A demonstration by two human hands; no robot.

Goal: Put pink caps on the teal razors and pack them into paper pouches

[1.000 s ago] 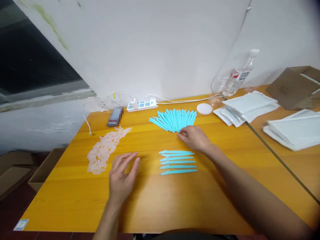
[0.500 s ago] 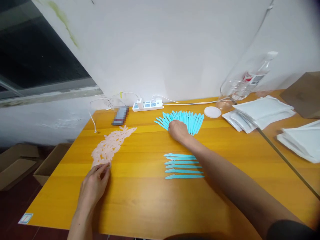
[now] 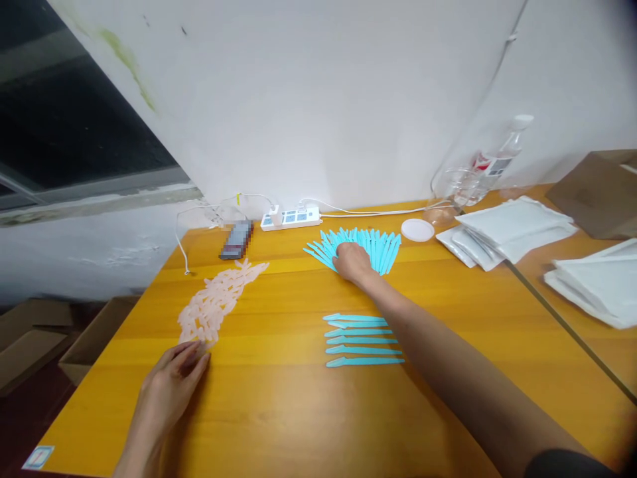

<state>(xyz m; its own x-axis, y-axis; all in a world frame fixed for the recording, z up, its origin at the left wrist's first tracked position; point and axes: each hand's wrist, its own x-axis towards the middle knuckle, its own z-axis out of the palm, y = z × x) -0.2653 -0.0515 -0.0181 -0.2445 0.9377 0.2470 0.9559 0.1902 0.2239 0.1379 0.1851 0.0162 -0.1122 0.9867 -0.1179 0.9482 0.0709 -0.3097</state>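
In the head view, the left hand (image 3: 172,378) is at the near end of a loose pile of pale pink pieces (image 3: 209,302), on the left of the wooden surface (image 3: 279,411). Its thumb and fingertips are drawn close together; whether a piece is pinched between them I cannot tell. The right hand (image 3: 354,262) reaches forward over a fan of blue sticks (image 3: 381,249), fingers curled downward. The fingertips are hidden, so I cannot tell whether they grip a stick.

Between the two arms, nearer the person, a row (image 3: 363,350) of similar blue sticks lies crosswise, some right ends hidden by the right forearm. A power strip (image 3: 303,217) sits behind the fan by the wall, with a blurred dark device (image 3: 237,240) to its left. A round white lid (image 3: 417,230) lies just right of the fan, then white packets (image 3: 517,222), a clear bottle (image 3: 492,166) and a carton (image 3: 587,192).
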